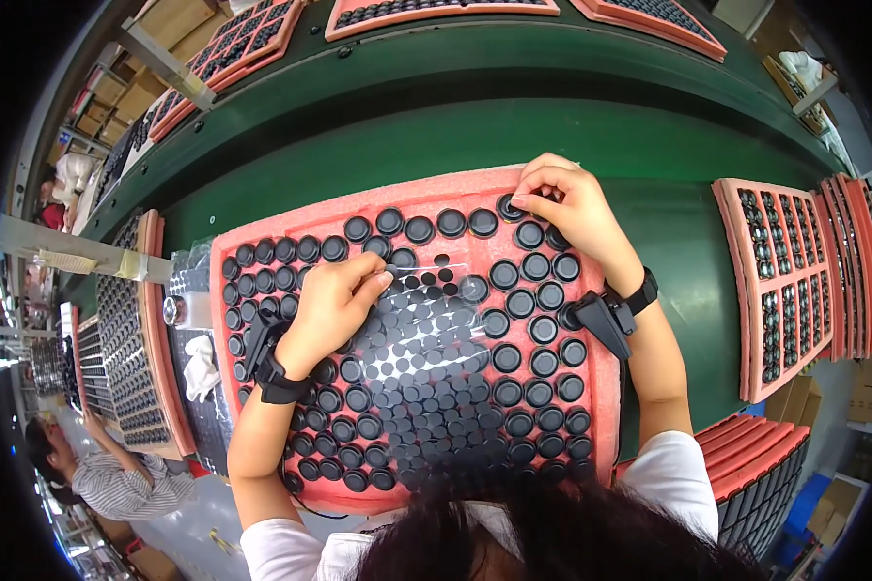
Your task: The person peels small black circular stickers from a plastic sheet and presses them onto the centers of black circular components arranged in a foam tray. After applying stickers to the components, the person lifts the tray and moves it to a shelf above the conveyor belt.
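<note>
My left hand [337,302] pinches the upper left part of a clear sheet of round black stickers [426,353] between thumb and fingers. The sheet lies over a pink foam tray [606,387] filled with round black parts [536,266], ring-rimmed and set in rows. Near the tray's far right corner, my right hand [567,198] has its thumb and forefinger closed at the edge of one round black part [511,206]. Whatever lies between those fingertips is hidden. A few loose-looking black stickers [443,275] show at the sheet's far end. Hair covers the near edge of the tray.
The tray rests on a green bench [669,252]. More filled foam trays stand on the right [780,281], and another tray [131,339] leans at the left beside a white crumpled cloth [201,368]. A raised ledge [513,73] carries trays behind. A co-worker [116,474] is at lower left.
</note>
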Action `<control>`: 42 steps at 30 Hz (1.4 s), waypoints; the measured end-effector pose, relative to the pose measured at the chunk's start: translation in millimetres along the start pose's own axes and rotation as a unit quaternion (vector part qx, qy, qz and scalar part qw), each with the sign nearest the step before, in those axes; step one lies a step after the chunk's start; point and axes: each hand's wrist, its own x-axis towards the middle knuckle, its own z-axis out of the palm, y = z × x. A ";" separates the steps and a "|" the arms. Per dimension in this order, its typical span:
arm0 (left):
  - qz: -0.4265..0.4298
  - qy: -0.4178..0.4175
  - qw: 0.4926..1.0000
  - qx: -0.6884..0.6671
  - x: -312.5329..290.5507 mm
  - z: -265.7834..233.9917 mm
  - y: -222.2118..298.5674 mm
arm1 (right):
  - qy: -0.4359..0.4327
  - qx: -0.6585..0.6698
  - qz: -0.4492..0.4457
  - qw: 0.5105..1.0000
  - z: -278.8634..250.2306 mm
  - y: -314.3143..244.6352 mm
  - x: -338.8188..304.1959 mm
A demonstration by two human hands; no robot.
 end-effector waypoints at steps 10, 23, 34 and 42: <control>-0.027 -0.005 1.000 -0.014 -0.7 1.6 -3.9 | -0.020 -0.023 -0.006 1.000 1.7 5.2 -1.5; -0.030 0.055 0.998 -0.018 -14.1 8.7 -0.9 | 0.004 -0.043 -0.022 0.999 1.2 6.9 -3.8; -0.111 0.117 0.986 -0.032 -63.0 -13.7 11.8 | -0.006 -0.094 -0.012 0.996 2.8 7.1 -5.5; -0.131 0.147 0.980 -0.018 -96.5 -21.4 10.3 | -0.018 -0.087 -0.064 0.994 6.3 7.3 -5.8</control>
